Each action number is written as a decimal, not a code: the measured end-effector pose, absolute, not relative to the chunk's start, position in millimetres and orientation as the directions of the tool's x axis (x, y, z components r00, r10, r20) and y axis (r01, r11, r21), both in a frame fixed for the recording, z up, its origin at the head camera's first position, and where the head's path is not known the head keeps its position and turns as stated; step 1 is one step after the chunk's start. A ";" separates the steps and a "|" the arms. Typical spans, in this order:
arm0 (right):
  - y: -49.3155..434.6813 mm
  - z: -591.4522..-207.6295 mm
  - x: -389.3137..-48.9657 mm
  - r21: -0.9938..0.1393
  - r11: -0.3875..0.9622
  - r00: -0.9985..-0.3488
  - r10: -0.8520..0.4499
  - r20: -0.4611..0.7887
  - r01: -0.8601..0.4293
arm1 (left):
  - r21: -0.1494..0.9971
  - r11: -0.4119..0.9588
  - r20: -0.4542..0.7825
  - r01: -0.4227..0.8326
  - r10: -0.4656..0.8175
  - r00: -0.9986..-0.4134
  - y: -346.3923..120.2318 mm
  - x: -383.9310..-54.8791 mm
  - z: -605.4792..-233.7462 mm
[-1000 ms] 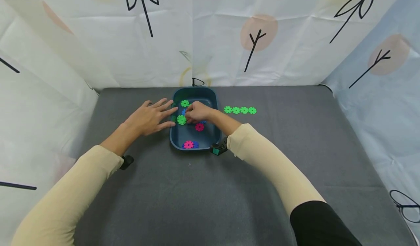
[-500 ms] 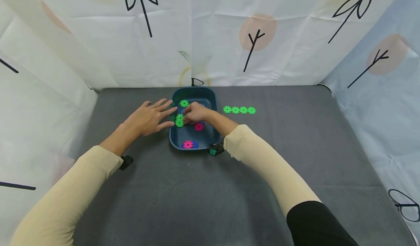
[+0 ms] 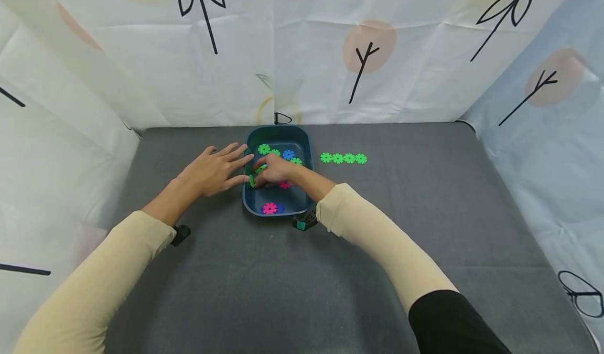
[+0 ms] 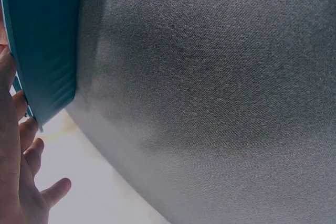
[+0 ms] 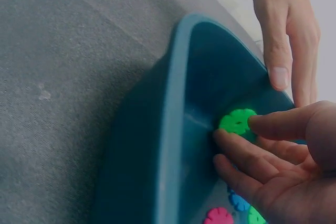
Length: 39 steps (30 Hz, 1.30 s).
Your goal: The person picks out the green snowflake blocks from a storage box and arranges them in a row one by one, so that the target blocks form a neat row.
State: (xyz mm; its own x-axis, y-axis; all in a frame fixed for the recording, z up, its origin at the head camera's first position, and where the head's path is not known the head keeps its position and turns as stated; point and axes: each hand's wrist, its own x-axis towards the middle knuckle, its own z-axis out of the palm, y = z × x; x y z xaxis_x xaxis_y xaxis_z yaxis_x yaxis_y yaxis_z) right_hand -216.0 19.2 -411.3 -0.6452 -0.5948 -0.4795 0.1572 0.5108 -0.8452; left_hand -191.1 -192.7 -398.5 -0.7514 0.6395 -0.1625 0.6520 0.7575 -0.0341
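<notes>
A deep blue-green plastic tray (image 3: 296,199) stands on the grey table, holding several flower-shaped plastic discs. My right hand (image 3: 273,170) reaches into its left side. Thumb and forefinger pinch a green flower-shaped disc (image 5: 236,121) near the tray wall. Fingers spread, my left hand (image 3: 207,171) rests its tips on the tray's left rim. Inside the tray lie a blue disc (image 3: 288,154), a pink disc (image 3: 269,208) over a darker blue one, and more green discs (image 3: 263,149). My right hand partly covers another pink disc (image 3: 284,185).
Right of the tray, several green discs (image 3: 337,158) lie in a straight row on the grey tabletop (image 3: 401,207). White patterned cloth (image 3: 311,81) rises behind the table and along both sides.
My right hand has shifted left and slightly toward me within the tray, uncovering a blue disc and a green disc behind it. A green disc now stands tilted at its fingertips. My left hand stays put.
</notes>
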 end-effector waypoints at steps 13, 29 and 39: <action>14.2 -413.9 -208.4 -0.850 0.502 -0.718 -0.532 -0.449 0.159 | -0.047 0.752 -0.160 0.657 0.644 -0.748 -193.2 -190.7 -398.4; 15.7 -408.2 -208.8 -0.866 0.435 -0.707 -0.529 -0.469 0.248 | -0.029 0.767 -0.165 0.641 0.629 -0.760 -192.5 -188.7 -398.6; 35.4 -398.8 -218.8 -0.856 0.468 -0.765 -0.462 -0.448 0.219 | -0.044 0.769 -0.165 0.638 0.625 -0.763 -190.9 -189.4 -398.3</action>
State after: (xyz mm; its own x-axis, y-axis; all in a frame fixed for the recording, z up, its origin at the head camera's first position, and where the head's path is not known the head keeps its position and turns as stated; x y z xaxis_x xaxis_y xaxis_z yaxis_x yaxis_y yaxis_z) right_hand -218.8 35.4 -398.8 -0.7654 -0.4619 -0.4481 0.2192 0.4676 -0.8564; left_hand -189.4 -190.9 -398.3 -0.7633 0.6247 -0.1646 0.6383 0.7685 -0.0437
